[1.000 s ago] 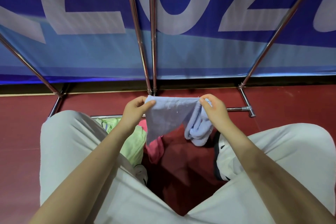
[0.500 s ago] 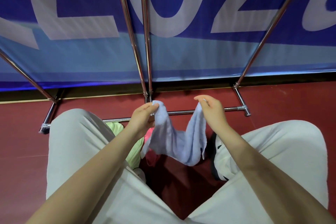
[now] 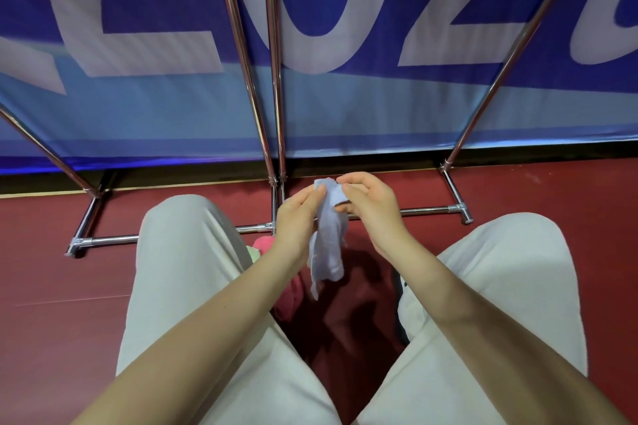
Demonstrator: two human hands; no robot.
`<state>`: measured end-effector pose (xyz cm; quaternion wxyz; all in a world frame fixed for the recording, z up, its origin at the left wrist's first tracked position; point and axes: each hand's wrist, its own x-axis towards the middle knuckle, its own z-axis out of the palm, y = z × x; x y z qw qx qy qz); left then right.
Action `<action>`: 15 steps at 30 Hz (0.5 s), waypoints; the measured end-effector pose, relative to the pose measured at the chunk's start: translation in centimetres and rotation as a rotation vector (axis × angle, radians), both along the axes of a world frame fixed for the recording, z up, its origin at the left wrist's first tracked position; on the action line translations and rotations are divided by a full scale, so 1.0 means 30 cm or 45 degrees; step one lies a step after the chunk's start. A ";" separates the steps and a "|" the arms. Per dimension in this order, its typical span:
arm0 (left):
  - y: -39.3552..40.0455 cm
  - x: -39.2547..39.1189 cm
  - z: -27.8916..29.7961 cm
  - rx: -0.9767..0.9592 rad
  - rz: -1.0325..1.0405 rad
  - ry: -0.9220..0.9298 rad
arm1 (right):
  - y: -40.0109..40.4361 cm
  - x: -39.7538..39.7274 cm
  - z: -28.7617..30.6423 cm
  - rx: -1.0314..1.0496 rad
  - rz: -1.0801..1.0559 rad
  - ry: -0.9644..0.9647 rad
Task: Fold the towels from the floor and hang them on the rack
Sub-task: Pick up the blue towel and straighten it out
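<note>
On the dark red floor (image 3: 552, 190), a chrome rack (image 3: 272, 79) is standing, its base bars lying flat and its slanted poles rising in front of a blue banner (image 3: 345, 114) with large pale lettering. The banner is filling the whole upper half of the view; a dark strip is running along its foot where it meets the floor.

The person is crouching, both knees in pale trousers (image 3: 183, 269) spreading to either side, forearms reaching forward between them.

The left hand (image 3: 297, 217) and right hand (image 3: 369, 200) are meeting just above the rack's lower crossbar. Both are pinching the top edge of a light blue towel (image 3: 328, 245), fingertips nearly touching. The left thumb and forefinger are closing on the cloth from the left; the right hand is curling over it from the right. The towel is hanging down bunched and narrow between the wrists, clear of the floor.

Below the left wrist, a pink towel (image 3: 290, 293) is lying on the floor, with a sliver of a green towel (image 3: 251, 254) showing beside the left knee.
</note>
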<state>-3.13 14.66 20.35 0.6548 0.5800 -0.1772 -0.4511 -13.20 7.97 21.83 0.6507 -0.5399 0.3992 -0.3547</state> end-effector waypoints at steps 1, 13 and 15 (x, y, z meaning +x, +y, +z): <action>-0.006 -0.005 0.006 -0.016 -0.007 0.050 | 0.001 0.008 0.009 0.042 0.043 -0.033; -0.052 0.003 0.007 0.016 -0.032 0.264 | -0.073 0.017 0.030 -0.471 0.085 0.285; -0.051 0.005 0.013 0.043 -0.019 0.210 | -0.090 0.008 0.026 -0.692 0.067 0.369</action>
